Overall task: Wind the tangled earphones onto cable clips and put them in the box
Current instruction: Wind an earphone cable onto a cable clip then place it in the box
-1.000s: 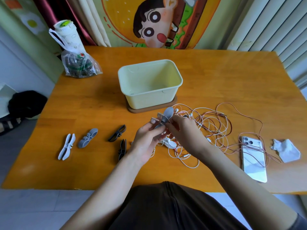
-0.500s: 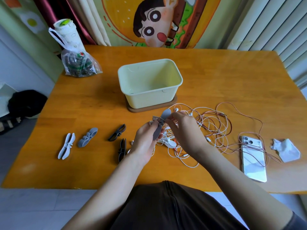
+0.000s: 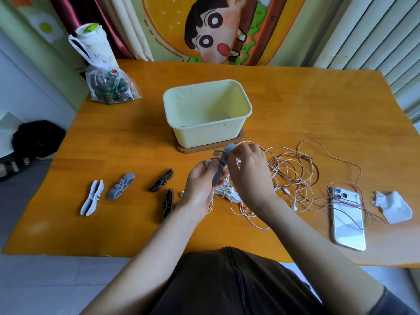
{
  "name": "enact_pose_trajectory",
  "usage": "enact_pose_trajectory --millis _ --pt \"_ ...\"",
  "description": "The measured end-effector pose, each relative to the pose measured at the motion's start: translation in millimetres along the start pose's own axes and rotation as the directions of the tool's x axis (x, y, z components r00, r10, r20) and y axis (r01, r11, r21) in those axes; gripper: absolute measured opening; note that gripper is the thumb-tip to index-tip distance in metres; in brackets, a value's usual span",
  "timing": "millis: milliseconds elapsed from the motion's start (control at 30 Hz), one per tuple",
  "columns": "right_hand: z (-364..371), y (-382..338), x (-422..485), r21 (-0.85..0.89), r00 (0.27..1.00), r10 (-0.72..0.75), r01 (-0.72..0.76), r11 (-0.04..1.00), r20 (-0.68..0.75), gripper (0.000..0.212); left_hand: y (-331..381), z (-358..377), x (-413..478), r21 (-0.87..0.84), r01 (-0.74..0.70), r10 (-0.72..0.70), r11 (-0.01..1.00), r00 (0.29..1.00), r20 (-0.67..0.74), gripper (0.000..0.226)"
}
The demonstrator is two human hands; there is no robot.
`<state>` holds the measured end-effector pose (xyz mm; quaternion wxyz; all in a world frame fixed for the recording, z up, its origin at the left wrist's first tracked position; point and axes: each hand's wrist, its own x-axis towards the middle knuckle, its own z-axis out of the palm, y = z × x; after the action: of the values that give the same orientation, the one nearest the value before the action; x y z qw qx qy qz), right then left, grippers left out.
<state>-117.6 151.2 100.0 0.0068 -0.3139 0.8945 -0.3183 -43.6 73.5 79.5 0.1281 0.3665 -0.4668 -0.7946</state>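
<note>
Hands meet in the air just over the surface [image 3: 318, 110], in front of the box [image 3: 204, 130]. The left hand [image 3: 200, 178] has its palm turned up and its fingers curled round the lower half of a clip [image 3: 221, 164], which stands nearly upright. The right hand [image 3: 247, 171] comes from above with a bent wrist, and its fingertips pinch the upper wing of this clip. The clip is grey, matte and flat, with rounded ends.

Thin cords of the earphones [image 3: 291, 176], white and reddish, pass under both hands and lie in a loose tangle on the surface to the right. Some loops cross a glossy phone [image 3: 347, 221], and a crumpled tissue [image 3: 392, 206] is beside it.

To the left lie a pale clip [image 3: 92, 197], a blue-grey clip [image 3: 121, 185] and two black clips [image 3: 161, 180], all apart from each other. The box is cream plastic with rounded corners, and it stands on a brown board [image 3: 236, 142]. A clear bag [image 3: 109, 87] is at the far left corner. The surface is smooth orange wood.
</note>
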Motion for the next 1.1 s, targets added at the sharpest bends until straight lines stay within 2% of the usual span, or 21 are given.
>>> enact_pose_trajectory --millis 100,233,367,767,900,1100 --pt "-6 -4 8 0.014 0.997 0.07 -0.069 0.998 -0.03 0.021 -5 -1 0 0.113 -0.012 0.012 0.994 1.0 -0.001 0.019" --pt "-7 -7 8 0.094 0.993 -0.078 0.07 0.993 0.084 0.017 -7 0 1 0.145 -0.01 0.006 0.989 1.0 0.026 0.016" --pt "-2 2 -3 0.137 0.979 -0.097 0.073 0.988 0.182 0.014 -3 0 2 0.054 -0.014 0.011 0.998 0.999 0.039 0.01" --pt "-5 11 -10 0.15 0.98 -0.15 0.13 0.98 0.134 0.011 2 1 5 -0.111 0.084 -0.085 0.99 0.996 -0.003 0.02" --pt "-5 9 -10 0.187 0.984 -0.097 0.067 0.98 0.152 0.015 5 1 5 -0.193 0.128 -0.122 0.973 0.992 0.04 0.017" --pt "-4 8 -10 0.272 0.978 -0.011 -0.047 0.961 0.209 0.019 6 -1 5 -0.168 0.122 -0.115 0.978 0.992 0.05 0.026"
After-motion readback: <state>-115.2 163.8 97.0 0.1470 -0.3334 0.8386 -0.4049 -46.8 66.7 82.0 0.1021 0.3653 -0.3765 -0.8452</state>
